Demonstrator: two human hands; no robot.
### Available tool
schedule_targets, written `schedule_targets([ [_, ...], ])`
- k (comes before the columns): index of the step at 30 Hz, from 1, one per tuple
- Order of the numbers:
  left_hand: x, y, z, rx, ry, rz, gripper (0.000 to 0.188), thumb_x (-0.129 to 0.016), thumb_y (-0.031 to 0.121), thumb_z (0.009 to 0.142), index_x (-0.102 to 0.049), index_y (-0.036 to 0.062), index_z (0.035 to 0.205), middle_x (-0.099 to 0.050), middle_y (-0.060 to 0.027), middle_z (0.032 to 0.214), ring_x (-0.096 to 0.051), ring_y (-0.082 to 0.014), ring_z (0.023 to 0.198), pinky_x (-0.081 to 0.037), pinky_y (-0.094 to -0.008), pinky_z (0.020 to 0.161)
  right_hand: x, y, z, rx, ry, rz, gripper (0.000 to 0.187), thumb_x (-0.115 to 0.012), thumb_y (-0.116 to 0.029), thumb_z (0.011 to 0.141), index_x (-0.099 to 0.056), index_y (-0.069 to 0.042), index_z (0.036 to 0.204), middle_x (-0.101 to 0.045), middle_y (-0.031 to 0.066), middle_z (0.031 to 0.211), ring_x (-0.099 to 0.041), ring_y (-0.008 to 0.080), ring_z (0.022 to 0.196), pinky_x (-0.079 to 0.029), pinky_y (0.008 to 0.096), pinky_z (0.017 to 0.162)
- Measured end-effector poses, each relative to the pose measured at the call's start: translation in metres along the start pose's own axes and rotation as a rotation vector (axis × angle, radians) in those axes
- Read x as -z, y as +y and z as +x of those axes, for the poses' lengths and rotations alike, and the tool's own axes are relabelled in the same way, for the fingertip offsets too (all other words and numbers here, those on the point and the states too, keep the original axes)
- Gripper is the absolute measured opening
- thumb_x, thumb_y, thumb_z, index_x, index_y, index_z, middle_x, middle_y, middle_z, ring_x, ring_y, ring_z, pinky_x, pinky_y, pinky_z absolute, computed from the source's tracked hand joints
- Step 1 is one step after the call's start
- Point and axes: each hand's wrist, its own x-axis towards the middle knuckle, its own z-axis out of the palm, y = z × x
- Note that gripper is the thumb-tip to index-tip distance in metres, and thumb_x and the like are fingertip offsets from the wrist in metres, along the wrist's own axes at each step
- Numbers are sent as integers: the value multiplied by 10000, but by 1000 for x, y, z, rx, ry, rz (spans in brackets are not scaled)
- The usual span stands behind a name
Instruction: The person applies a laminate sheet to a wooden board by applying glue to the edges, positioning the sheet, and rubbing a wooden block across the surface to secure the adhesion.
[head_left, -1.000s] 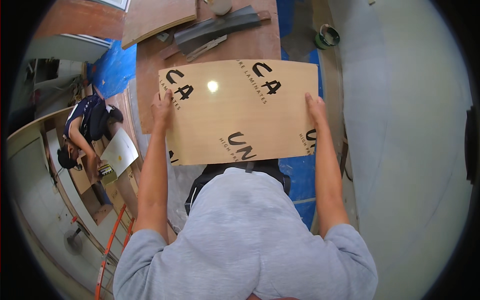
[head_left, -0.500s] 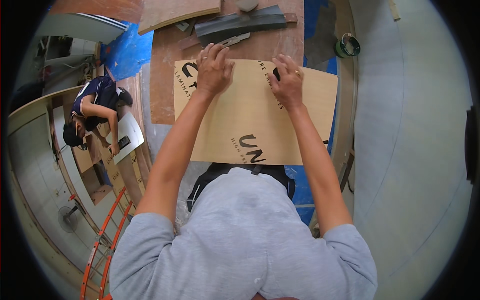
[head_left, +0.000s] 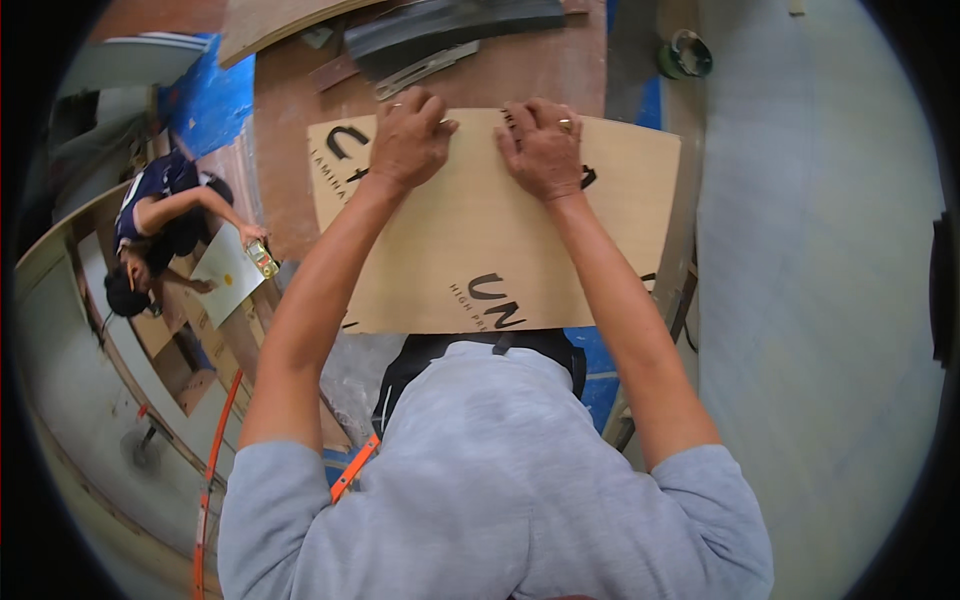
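Note:
A tan laminate sheet [head_left: 450, 230] with black lettering lies in front of me, its near edge close to my waist. My left hand [head_left: 410, 140] is closed at the sheet's far edge, left of the middle, with its fingers curled over that edge. To the right of it, my right hand [head_left: 541, 148] is closed at the same edge, thumb on the face and fingers bent. The undersides of both sets of fingertips are hidden. Just past my left hand, a grey metal tool with a slot [head_left: 428, 70] rests on the brown work surface [head_left: 285, 190].
A dark curved strip [head_left: 450, 35] and a plywood board [head_left: 285, 22] lie farther back. A green bucket [head_left: 686, 55] stands at the right by a pale panel [head_left: 800, 250]. At left, a co-worker [head_left: 160, 215] bends over a white sheet [head_left: 226, 275], near an orange ladder [head_left: 215, 470].
My right hand has shifted left along the far edge, closer to my left hand, and both hands' fingers are more curled. The co-worker's hand now holds a yellowish object off the white sheet.

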Motion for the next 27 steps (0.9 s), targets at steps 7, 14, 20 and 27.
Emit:
schedule_targets([
  [7, -32, 37, 21, -37, -98, 32, 184, -647, 260, 944, -606, 101, 1027, -578, -129, 1085, -551, -346, 1089, -396, -479, 958, -2, 4, 2, 7, 56, -2, 290, -646, -324, 962, -682, -153, 1194, -627, 60, 1166, -584, 243, 1165, -347, 489, 1099],
  [14, -46, 51, 26, -29, -84, 6, 156, -642, 206, 953, -637, 122, 1084, -598, -99, 1105, -553, -337, 1095, -396, -480, 966, 48, 135, -32, -157, 80, -213, 157, -649, -311, 963, -722, -191, 1035, -667, 12, 1112, -601, 210, 1153, -315, 543, 1096],
  [20, -79, 106, 55, -135, -51, -131, 247, -666, 174, 938, -663, 120, 1179, -625, -98, 1163, -559, -340, 1142, -401, -478, 980, 61, 192, -50, -582, 382, -10, 573, -730, -539, 901, -680, -107, 1274, -677, 153, 1151, -619, 348, 1209, -496, 506, 1010],
  [27, -108, 157, 73, -170, -139, -99, 311, -706, 198, 931, -682, 139, 1236, -653, -21, 1159, -580, -288, 1100, -409, -440, 939, 84, 167, -28, -935, 123, 227, 924, -807, -678, 757, -559, -72, 1410, -694, 261, 1255, -655, 424, 1202, -534, 482, 984],
])
